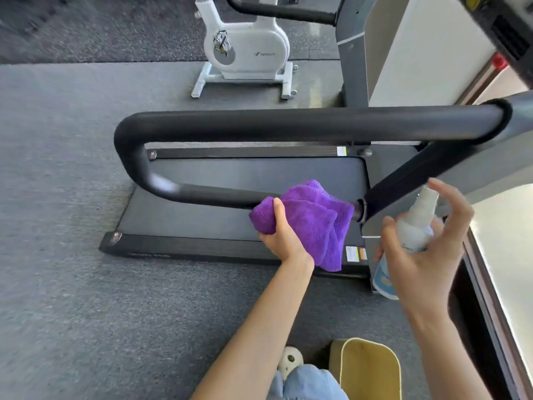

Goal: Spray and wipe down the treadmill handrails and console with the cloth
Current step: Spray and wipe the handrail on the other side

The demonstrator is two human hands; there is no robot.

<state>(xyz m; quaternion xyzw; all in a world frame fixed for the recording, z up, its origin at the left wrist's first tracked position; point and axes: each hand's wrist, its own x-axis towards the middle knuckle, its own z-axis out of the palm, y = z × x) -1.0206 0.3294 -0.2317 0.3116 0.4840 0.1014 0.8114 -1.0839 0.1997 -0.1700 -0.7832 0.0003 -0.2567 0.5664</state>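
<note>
A black U-shaped treadmill handrail (288, 122) crosses the middle of the view, with its near bar (213, 195) running lower. My left hand (284, 238) grips a purple cloth (311, 217) that is pressed around the near bar, close to its joint with the upright. My right hand (424, 249) holds a white spray bottle (415, 229) upright just right of the cloth, with the fingers spread above the nozzle. The treadmill belt (245, 197) lies below the rails. The console is mostly out of frame at the upper right.
A white exercise bike (245, 50) stands beyond the treadmill on the grey carpet (57, 197). A yellow bin (369, 370) sits by my knee at the bottom. A pale wall or window ledge (504, 235) runs along the right.
</note>
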